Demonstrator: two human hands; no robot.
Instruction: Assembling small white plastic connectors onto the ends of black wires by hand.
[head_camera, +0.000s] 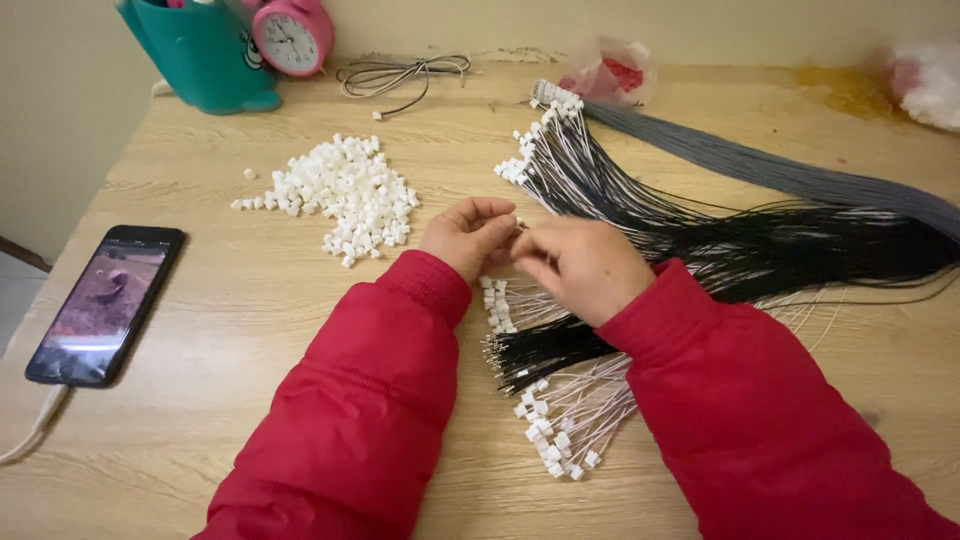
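Both my hands meet at the middle of a wooden table (250, 300), in red sleeves. My left hand (468, 235) pinches a small white connector between its fingertips. My right hand (578, 265) touches it from the right, fingers closed on a thin wire end. Under my hands lie bundles of black and white wires (640, 215), many tipped with white connectors (548, 435). A pile of loose white connectors (350, 192) sits to the left of my left hand.
A phone (105, 303) with a lit screen lies at the left edge, a cable running from it. A teal container (200, 55) and a pink alarm clock (290, 35) stand at the back left. A coiled cord (400, 75) and a plastic bag (610, 72) lie at the back.
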